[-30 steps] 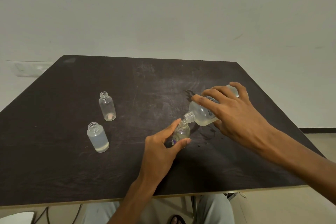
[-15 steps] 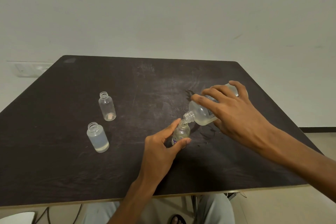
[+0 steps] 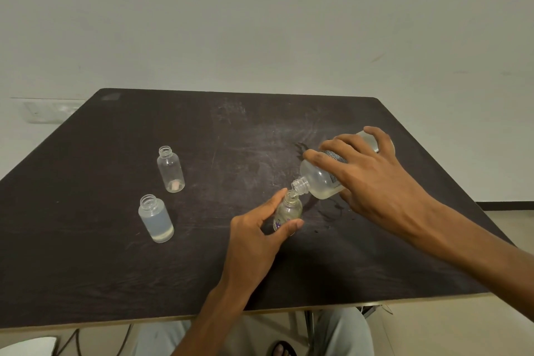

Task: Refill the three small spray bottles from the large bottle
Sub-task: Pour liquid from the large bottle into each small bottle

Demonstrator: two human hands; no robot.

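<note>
Nothing much is shifting since the earlier frame. Head view: right hand point(image 3: 372, 182) is gripping the large bottle point(image 3: 320, 182), tilted neck-down toward the left hand point(image 3: 254, 237), which is pinching the small bottle point(image 3: 287, 211) upright under the spout; two other small bottles point(image 3: 170, 169) are standing well left.

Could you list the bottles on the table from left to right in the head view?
Frosted small bottle → clear small bottle → small bottle held by the left hand → large bottle tilted in the right hand.
</note>
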